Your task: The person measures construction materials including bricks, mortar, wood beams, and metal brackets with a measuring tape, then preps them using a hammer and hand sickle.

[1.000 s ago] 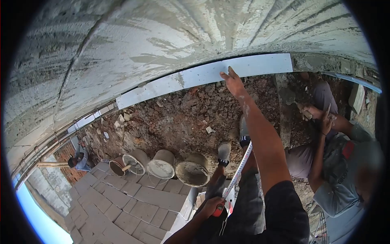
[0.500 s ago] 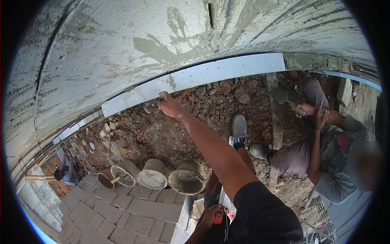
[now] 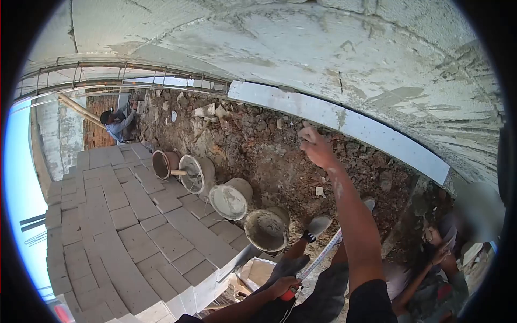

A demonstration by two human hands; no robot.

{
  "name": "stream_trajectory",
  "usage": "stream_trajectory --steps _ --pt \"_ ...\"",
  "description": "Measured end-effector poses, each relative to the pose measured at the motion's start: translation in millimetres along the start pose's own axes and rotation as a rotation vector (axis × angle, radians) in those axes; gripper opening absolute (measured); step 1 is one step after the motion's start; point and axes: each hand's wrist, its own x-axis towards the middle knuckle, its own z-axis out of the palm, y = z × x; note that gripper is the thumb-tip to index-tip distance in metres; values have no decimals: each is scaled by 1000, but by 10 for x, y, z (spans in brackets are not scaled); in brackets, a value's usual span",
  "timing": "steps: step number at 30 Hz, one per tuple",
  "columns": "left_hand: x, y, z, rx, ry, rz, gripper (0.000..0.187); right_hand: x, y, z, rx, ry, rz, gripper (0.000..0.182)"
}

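Low in the view, my left hand (image 3: 284, 286) is closed around a red tape measure (image 3: 290, 293). Its pale blade (image 3: 322, 254) runs out upward past my legs. My right arm reaches forward over the dug soil, and my right hand (image 3: 318, 148) is in the air with a finger stretched out and others partly bent, holding nothing visible. Just beyond it, a long white board (image 3: 323, 110) lies along the foot of the concrete wall. A gap shows between hand and board.
Mortar buckets (image 3: 267, 229) stand in a row beside stacked grey blocks (image 3: 140, 226). A co-worker (image 3: 436, 269) crouches at right; another person (image 3: 119, 123) is far left near rebar (image 3: 129, 81). Rough soil (image 3: 258, 145) lies along the wall (image 3: 388, 54).
My view has swung left, showing more of the block stack. My right hand has come away from the board's edge. More tape blade shows above my left hand.
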Motion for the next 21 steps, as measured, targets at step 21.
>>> stream_trajectory --steps 21 --pt "-56 -64 -249 -178 13 -124 34 -1114 968 -1864 -128 966 117 66"
